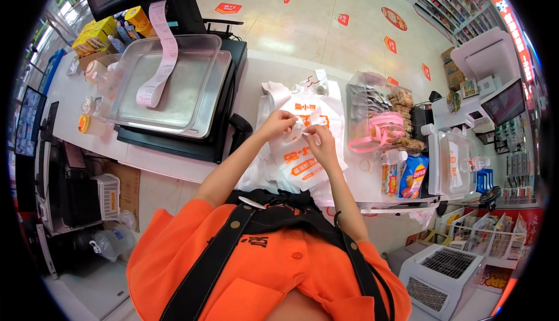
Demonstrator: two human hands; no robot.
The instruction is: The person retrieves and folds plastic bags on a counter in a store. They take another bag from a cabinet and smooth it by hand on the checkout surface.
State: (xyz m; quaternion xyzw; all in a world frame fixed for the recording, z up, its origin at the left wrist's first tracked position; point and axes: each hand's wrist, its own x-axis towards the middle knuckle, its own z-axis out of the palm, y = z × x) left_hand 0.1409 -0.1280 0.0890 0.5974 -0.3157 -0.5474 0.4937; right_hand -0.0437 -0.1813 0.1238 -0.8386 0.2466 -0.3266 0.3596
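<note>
White plastic carrier bags with orange print lie in a flat stack on the counter in front of me. Above the stack, my left hand pinches a crumpled white part of a bag between thumb and fingertips. Close beside it on the right, my right hand pinches the same bunched white plastic. Little space separates the two sets of fingertips. Whether they grip a handle or another part of the bag I cannot tell.
Left of the bags, a metal tray sits on a black scale, with a long paper receipt hanging into it. To the right stand a clear bin of packaged snacks, a pink strap roll and a blue chip bag.
</note>
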